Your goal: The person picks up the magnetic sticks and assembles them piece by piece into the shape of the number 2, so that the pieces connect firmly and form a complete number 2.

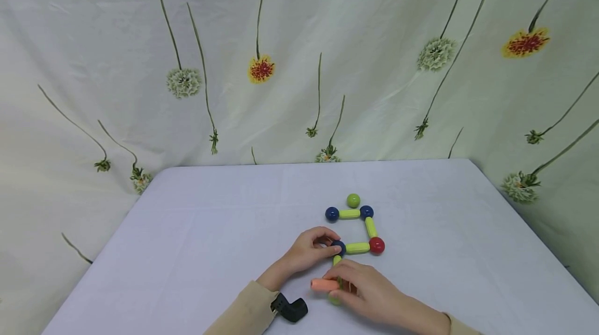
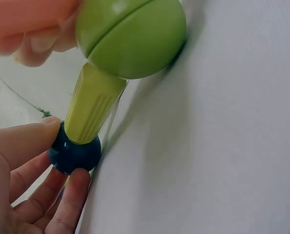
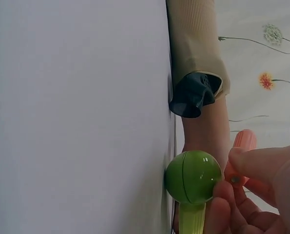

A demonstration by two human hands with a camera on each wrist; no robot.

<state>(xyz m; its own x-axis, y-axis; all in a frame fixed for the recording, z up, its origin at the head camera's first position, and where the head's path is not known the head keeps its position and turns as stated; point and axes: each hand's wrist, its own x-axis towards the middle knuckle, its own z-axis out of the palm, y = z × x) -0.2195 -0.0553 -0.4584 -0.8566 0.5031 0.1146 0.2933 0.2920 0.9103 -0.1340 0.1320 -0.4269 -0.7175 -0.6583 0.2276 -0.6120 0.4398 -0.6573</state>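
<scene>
My left hand (image 1: 306, 250) pinches a dark blue ball (image 2: 74, 156) between thumb and fingers. From that ball a yellow-green stick (image 2: 93, 107) runs toward me to a green ball (image 3: 193, 176), seen large in both wrist views. An orange stick (image 1: 324, 285) is pinched between the thumb and fingers of my right hand (image 1: 369, 292), close beside this green ball. One fingertip overlaps the ball's edge in the right wrist view; whether it touches, I cannot tell. Another yellow-green stick (image 1: 357, 248) links the held blue ball to a red ball (image 1: 376, 245).
Beyond the red ball, a stick (image 1: 370, 227) leads to a blue ball (image 1: 366, 212), then another stick (image 1: 349, 214) to a second blue ball (image 1: 332, 214). A loose green ball (image 1: 353, 200) sits behind them. Everything lies on a white-covered table (image 1: 224, 210) before a flowered cloth (image 1: 374, 23).
</scene>
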